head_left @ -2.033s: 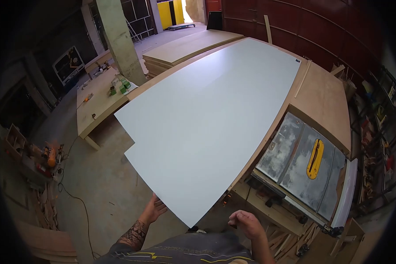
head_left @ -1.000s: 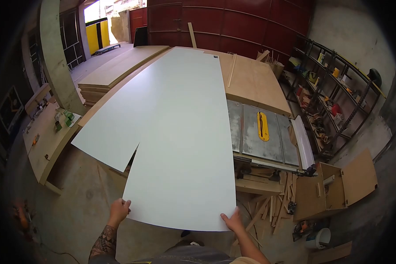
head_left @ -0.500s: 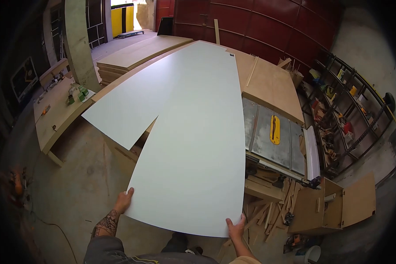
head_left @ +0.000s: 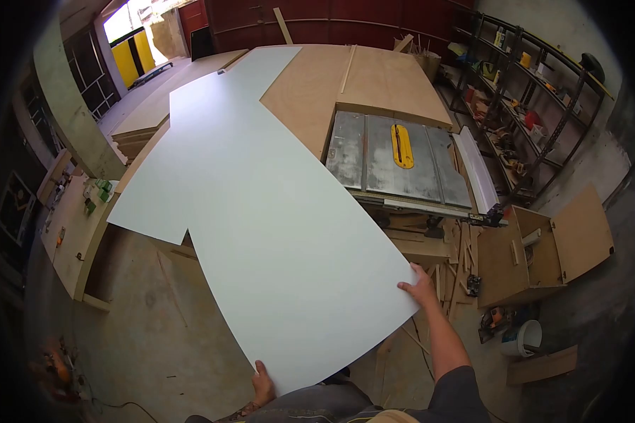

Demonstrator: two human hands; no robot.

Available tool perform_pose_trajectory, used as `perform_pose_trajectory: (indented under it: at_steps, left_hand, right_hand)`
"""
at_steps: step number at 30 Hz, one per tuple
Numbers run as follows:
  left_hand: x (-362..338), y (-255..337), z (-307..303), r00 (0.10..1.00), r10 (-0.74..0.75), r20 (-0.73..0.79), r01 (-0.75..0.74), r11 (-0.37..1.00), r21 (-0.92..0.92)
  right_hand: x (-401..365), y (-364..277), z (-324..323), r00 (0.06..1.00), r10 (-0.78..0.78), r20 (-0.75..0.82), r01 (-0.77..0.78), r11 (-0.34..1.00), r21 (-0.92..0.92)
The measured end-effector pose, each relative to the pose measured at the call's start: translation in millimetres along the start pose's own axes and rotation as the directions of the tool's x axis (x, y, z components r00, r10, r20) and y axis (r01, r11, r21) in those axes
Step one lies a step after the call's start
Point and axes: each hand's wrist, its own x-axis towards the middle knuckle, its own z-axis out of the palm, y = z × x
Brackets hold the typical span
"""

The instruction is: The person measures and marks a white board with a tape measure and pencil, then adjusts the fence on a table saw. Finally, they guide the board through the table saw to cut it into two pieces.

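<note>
A large white sheet (head_left: 261, 211) stretches from my body out over the wooden worktop. My left hand (head_left: 263, 385) grips its near left edge, thumb on top and the fingers hidden beneath. At the near right corner my right hand (head_left: 420, 287) holds the same sheet, thumb on the upper face. Another white piece (head_left: 148, 190) shows at the left, overlapped by or touching the held one; the boundary is hard to make out. The far part of the white surface lies on the brown worktop (head_left: 395, 77).
To the right of the sheet is a table saw (head_left: 395, 158) with a yellow insert. Shelves (head_left: 529, 106) line the right wall. An open cabinet (head_left: 518, 254), a white bucket (head_left: 522, 338) and wood offcuts lie at right. A side bench (head_left: 67, 240) stands left, near a pillar (head_left: 74, 106).
The held sheet has turned, its near end swinging right and its far end left. My right hand has moved right and up in view, my left hand right and down.
</note>
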Motion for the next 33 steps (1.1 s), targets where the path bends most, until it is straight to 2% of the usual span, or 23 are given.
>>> perform_pose_trajectory:
  at_steps: [2,3,4,5,6,7,9,11,13,15,16,17,18,19,21,22,24,25,27,28,30,31,33]
  left_hand:
    - [-19,-3,18,0.989,-0.111,0.096,0.106,0.993,0.06]
    - [-29,-5,24,0.959,-0.22,0.179,0.202,0.973,0.112]
    - [-30,-16,26,0.962,-0.223,0.159,0.209,0.973,0.101]
    - [-23,-27,34,0.896,-0.291,0.334,0.252,0.955,0.156]
    - [-22,-35,38,0.795,-0.353,0.494,0.28,0.935,0.217]
    - [-35,-24,48,0.803,-0.35,0.482,0.285,0.936,0.205]
    - [-63,23,90,0.522,-0.454,0.722,0.441,0.868,0.227]
    - [-60,19,123,0.434,-0.501,0.749,0.42,0.848,0.324]
    - [-54,-2,152,0.442,-0.52,0.731,0.383,0.846,0.371]
    - [-52,11,165,0.34,-0.575,0.744,0.394,0.806,0.442]
    - [-43,12,168,0.281,-0.612,0.74,0.392,0.776,0.493]
    - [-30,15,164,0.257,-0.628,0.735,0.372,0.766,0.525]
    - [-12,21,154,0.159,-0.628,0.761,0.271,0.77,0.578]
    - [9,31,143,0.06,-0.627,0.777,0.165,0.774,0.612]
    - [64,60,96,0.17,-0.592,0.788,0.295,0.793,0.533]
    - [97,78,69,0.274,-0.547,0.791,0.352,0.822,0.447]
    - [145,128,30,0.685,-0.332,0.648,0.417,0.909,0.024]
    - [193,141,15,0.797,-0.212,0.565,0.364,0.915,-0.171]
    - [226,201,15,0.901,-0.122,0.417,0.247,0.933,-0.261]
    - [243,212,20,0.899,-0.128,0.418,0.253,0.933,-0.257]
    - [283,219,37,0.847,0.012,0.532,0.228,0.895,-0.383]
    - [295,213,42,0.844,0.01,0.536,0.23,0.897,-0.378]
    - [298,200,59,0.92,0.115,0.376,0.001,0.955,-0.295]
  right_hand:
    - [9,-15,-2,0.998,0.058,-0.014,-0.059,0.992,-0.11]
    - [9,-27,3,0.965,0.077,-0.252,-0.142,0.958,-0.25]
    - [4,-39,9,0.88,0.049,-0.472,-0.243,0.901,-0.36]
    - [-6,-51,14,0.89,0.033,-0.455,-0.22,0.904,-0.366]
    - [-25,-58,19,0.834,0.075,-0.546,-0.249,0.936,-0.251]
    - [-46,-60,26,0.768,0.133,-0.627,-0.27,0.954,-0.127]
    - [-98,-44,45,0.708,0.189,-0.68,-0.315,0.947,-0.065]
    - [-164,-32,57,0.71,0.445,-0.546,-0.453,0.882,0.129]
    - [-220,10,93,0.746,0.489,-0.451,-0.436,0.872,0.223]
    - [-263,3,104,0.786,0.61,-0.096,-0.45,0.672,0.589]
    - [-276,12,115,0.764,0.635,-0.115,-0.453,0.655,0.605]
    - [-283,29,135,0.784,0.619,0.041,-0.434,0.5,0.749]
    - [-285,39,150,0.811,0.556,0.182,-0.411,0.321,0.853]
    - [-284,41,158,0.805,0.571,0.16,-0.393,0.312,0.865]
    - [-279,34,168,0.833,0.552,-0.038,-0.21,0.379,0.901]
    - [-280,18,162,0.824,0.564,-0.058,-0.193,0.375,0.907]
    - [-283,-29,135,0.747,0.665,0.023,-0.248,0.246,0.937]
    - [-284,-31,136,0.739,0.674,0.009,-0.236,0.247,0.94]
    - [-284,-24,141,0.662,0.746,0.08,-0.22,0.09,0.971]
    - [-283,-21,144,0.657,0.75,0.079,-0.221,0.091,0.971]
    - [-273,-18,153,0.5,0.865,0.042,-0.256,0.101,0.961]
    - [-268,-18,159,0.496,0.867,0.04,-0.253,0.1,0.962]
    - [-255,-19,161,0.412,0.903,-0.121,-0.094,0.175,0.98]
